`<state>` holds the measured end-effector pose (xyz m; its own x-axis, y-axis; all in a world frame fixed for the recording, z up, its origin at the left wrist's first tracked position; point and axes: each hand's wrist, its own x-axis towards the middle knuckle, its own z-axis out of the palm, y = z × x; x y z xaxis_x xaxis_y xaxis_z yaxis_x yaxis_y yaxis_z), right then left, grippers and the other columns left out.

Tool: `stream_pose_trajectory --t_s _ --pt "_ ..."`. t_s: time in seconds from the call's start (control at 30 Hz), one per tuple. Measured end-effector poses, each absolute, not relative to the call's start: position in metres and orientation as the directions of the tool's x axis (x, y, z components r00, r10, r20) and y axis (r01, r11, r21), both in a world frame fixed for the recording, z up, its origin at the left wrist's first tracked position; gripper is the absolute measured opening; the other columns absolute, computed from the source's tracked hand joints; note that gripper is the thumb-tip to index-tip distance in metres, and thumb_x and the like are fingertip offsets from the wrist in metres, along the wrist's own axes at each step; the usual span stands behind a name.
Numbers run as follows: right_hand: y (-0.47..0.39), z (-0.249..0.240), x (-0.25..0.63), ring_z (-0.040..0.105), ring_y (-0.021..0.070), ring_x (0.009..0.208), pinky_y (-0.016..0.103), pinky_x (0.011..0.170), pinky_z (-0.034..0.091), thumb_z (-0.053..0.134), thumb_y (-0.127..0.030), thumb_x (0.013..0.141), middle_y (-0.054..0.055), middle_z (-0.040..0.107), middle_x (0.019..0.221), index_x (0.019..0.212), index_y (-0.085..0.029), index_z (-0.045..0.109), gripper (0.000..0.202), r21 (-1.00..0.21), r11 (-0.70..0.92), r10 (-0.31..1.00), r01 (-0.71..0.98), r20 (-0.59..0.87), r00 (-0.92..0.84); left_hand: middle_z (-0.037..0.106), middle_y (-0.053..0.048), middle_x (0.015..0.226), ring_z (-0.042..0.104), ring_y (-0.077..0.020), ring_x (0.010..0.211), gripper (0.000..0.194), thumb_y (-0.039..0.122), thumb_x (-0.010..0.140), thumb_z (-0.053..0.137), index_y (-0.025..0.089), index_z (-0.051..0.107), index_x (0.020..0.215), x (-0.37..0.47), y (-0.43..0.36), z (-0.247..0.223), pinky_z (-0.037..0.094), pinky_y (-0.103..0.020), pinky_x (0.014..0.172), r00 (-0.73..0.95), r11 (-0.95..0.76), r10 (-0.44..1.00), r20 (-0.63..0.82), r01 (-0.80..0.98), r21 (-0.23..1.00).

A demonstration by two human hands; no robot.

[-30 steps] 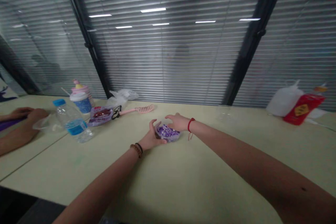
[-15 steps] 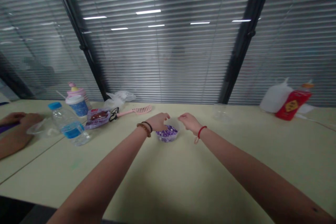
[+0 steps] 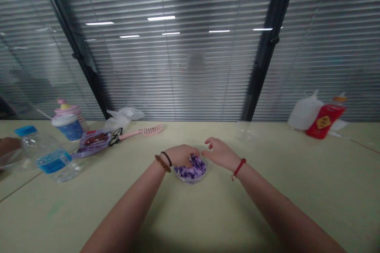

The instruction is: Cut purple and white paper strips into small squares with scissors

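Note:
A shallow clear bowl (image 3: 190, 181) filled with small purple and white pieces (image 3: 191, 170) sits on the table in front of me. Over its far left side, my left hand (image 3: 181, 155) reaches down with fingers bent into the pieces. Some bits show between its fingertips, which are partly hidden. My right hand (image 3: 221, 153) hovers by the bowl's right rim, thumb and forefinger apart, with nothing visible between them.
At left stand a water bottle (image 3: 52, 156), a blue paper cup (image 3: 69, 127), a purple snack packet (image 3: 93, 142), black scissors (image 3: 115, 136) and a pink hairbrush (image 3: 151, 130). A clear container (image 3: 246, 132) and a red pouch (image 3: 325, 121) are at right. Another person's hand (image 3: 8, 146) is far left.
My left hand has lowered from above the bowl into the purple pieces. My right thumb and forefinger have spread apart. The view has shifted to the right, so objects appear further left.

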<state>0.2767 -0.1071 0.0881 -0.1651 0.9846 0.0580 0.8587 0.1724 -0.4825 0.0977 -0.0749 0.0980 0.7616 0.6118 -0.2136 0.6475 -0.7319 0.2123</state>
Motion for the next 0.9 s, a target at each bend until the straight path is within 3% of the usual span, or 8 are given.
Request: stream_pose_trajectory --t_s 0.07,0.17,0.33,0.43,0.6,0.77,0.9 --pt "-0.109 0.106 0.275 0.060 0.0231 0.099 0.044 0.084 0.050 0.059 -0.030 0.090 0.007 0.062 0.111 0.109 -0.016 0.060 0.024 -0.394 0.268 0.963 0.879 0.074 -0.260 0.068 -0.005 0.106 0.064 -0.0200 0.092 0.026 0.022 0.084 0.062 0.016 0.062 0.110 0.098 -0.077 0.106 0.051 -0.036 0.083 0.770 -0.737 0.611 -0.184 0.639 0.223" --pt "-0.110 0.124 0.265 0.064 0.0189 0.085 0.039 0.078 0.052 0.058 -0.032 0.090 0.004 0.067 0.095 0.097 -0.016 0.064 0.018 -0.265 0.405 0.904 0.875 -0.028 -0.427 0.071 -0.003 0.105 0.065 -0.0178 0.089 0.031 0.014 0.078 0.064 0.020 0.066 0.108 0.093 -0.081 0.117 0.049 -0.027 0.080 0.753 -0.724 0.640 -0.154 0.658 0.208" --pt "-0.108 0.115 0.244 0.063 0.0207 0.091 0.042 0.084 0.049 0.061 -0.035 0.088 0.005 0.068 0.096 0.090 -0.016 0.065 0.020 -0.044 0.527 0.831 0.848 -0.179 -0.526 0.070 -0.012 0.107 0.064 -0.0266 0.096 0.044 0.020 0.065 0.077 0.016 0.066 0.108 0.091 -0.088 0.118 0.049 -0.033 0.080 0.675 -0.668 0.712 -0.195 0.736 0.107" --pt "-0.107 0.098 0.234 0.061 0.0228 0.099 0.044 0.088 0.047 0.061 -0.035 0.088 0.007 0.066 0.102 0.093 -0.015 0.065 0.021 0.039 0.534 0.835 0.844 -0.180 -0.520 0.072 -0.011 0.093 0.067 -0.0250 0.085 0.034 0.029 0.065 0.080 0.012 0.068 0.092 0.101 -0.092 0.105 0.052 -0.036 0.074 0.619 -0.635 0.732 -0.286 0.771 0.043" --pt "-0.100 0.088 0.236 0.059 0.0235 0.103 0.045 0.090 0.047 0.058 -0.029 0.091 0.009 0.064 0.109 0.100 -0.014 0.064 0.018 0.079 0.509 0.859 0.857 -0.105 -0.500 0.067 -0.006 0.096 0.065 -0.0184 0.085 0.020 0.031 0.088 0.060 0.013 0.064 0.096 0.107 -0.088 0.094 0.054 -0.038 0.077 0.592 -0.620 0.745 -0.308 0.785 0.007" --pt "-0.095 0.103 0.250 0.063 0.0205 0.094 0.041 0.083 0.051 0.057 -0.029 0.092 0.007 0.065 0.107 0.101 -0.016 0.064 0.017 0.035 0.525 0.846 0.850 -0.129 -0.518 0.068 -0.005 0.090 0.064 -0.0173 0.080 0.017 0.029 0.086 0.061 0.014 0.065 0.092 0.094 -0.081 0.112 0.052 -0.036 0.076 0.656 -0.657 0.723 -0.217 0.750 0.079" --pt "-0.094 0.114 0.257 0.063 0.0201 0.092 0.040 0.082 0.052 0.057 -0.030 0.092 0.006 0.066 0.104 0.099 -0.017 0.064 0.017 0.002 0.536 0.835 0.844 -0.150 -0.529 0.072 -0.003 0.085 0.065 -0.0161 0.076 0.015 0.020 0.077 0.067 0.017 0.069 0.091 0.088 -0.081 0.124 0.047 -0.025 0.069 0.683 -0.668 0.711 -0.166 0.730 0.145"
